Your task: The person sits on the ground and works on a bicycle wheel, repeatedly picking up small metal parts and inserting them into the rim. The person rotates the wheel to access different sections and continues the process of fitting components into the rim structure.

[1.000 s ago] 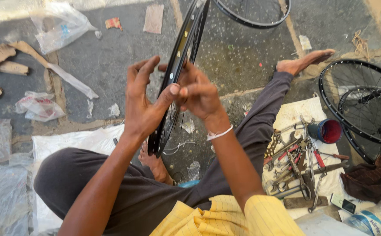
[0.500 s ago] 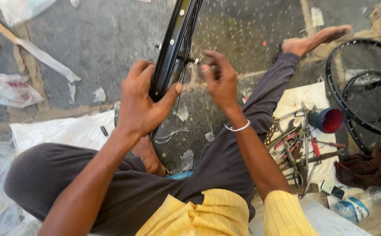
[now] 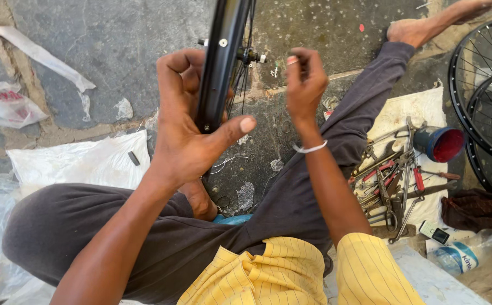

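I sit cross-legged on a stone floor with a black bicycle wheel rim [image 3: 223, 45] standing upright between my legs. My left hand [image 3: 186, 121] grips the rim from the left, thumb stretched across its near edge. The thin spokes [image 3: 245, 62] and the hub axle [image 3: 251, 56] show just right of the rim. My right hand [image 3: 305, 85] is raised beside the spokes with fingers curled and pinched together; whether it holds a small part I cannot tell. A white band circles my right wrist.
A pile of wrenches, pliers and screwdrivers [image 3: 393, 181] lies on a white cloth at my right, next to a blue and red cup [image 3: 441, 142]. More black wheels [image 3: 483, 101] lie far right. A plastic bottle [image 3: 466, 254] is near right. White plastic sheets [image 3: 76, 161] lie left.
The view has tilted down and closer. The rim now stands more upright. My right hand has come off the rim and moved right, beside the spokes; my left hand keeps its grip.
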